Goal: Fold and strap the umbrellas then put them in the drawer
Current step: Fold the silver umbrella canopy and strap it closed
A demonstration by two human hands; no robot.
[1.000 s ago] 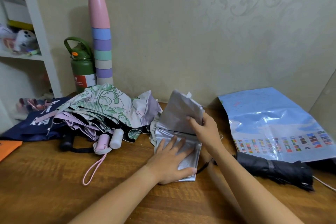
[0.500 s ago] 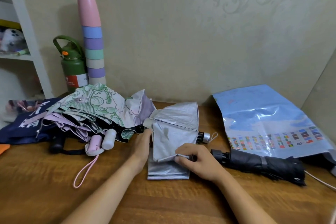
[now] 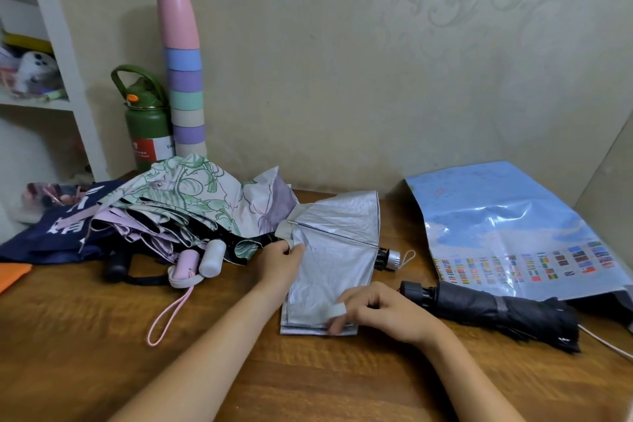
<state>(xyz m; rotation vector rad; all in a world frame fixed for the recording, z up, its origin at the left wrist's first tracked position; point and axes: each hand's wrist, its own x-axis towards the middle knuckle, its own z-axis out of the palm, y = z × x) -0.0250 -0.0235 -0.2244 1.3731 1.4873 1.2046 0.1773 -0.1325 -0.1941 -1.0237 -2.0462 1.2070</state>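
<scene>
A silver umbrella [image 3: 337, 250] lies partly folded on the wooden table [image 3: 85, 336], its silver handle pointing right. My left hand [image 3: 282, 265] pinches a fold of its cloth at the left edge. My right hand [image 3: 380, 313] pinches the small grey strap tab at the umbrella's near end. A black umbrella [image 3: 496, 310], folded and strapped, lies to the right. Loose floral and pink umbrellas [image 3: 191, 209] are heaped on the left, a pink wrist loop [image 3: 168, 317] trailing from one handle. No drawer is in view.
A green flask [image 3: 145, 127] and a stack of pastel cups [image 3: 183, 72] stand against the wall. A blue glossy map sheet [image 3: 507, 226] lies at the right. A navy cloth [image 3: 58, 229] and a white shelf unit [image 3: 61, 44] are at the left.
My right hand laid the raised silver panel flat, then slid down to the near end and took the strap tab. My left hand moved from pressing the cloth to pinching its left edge.
</scene>
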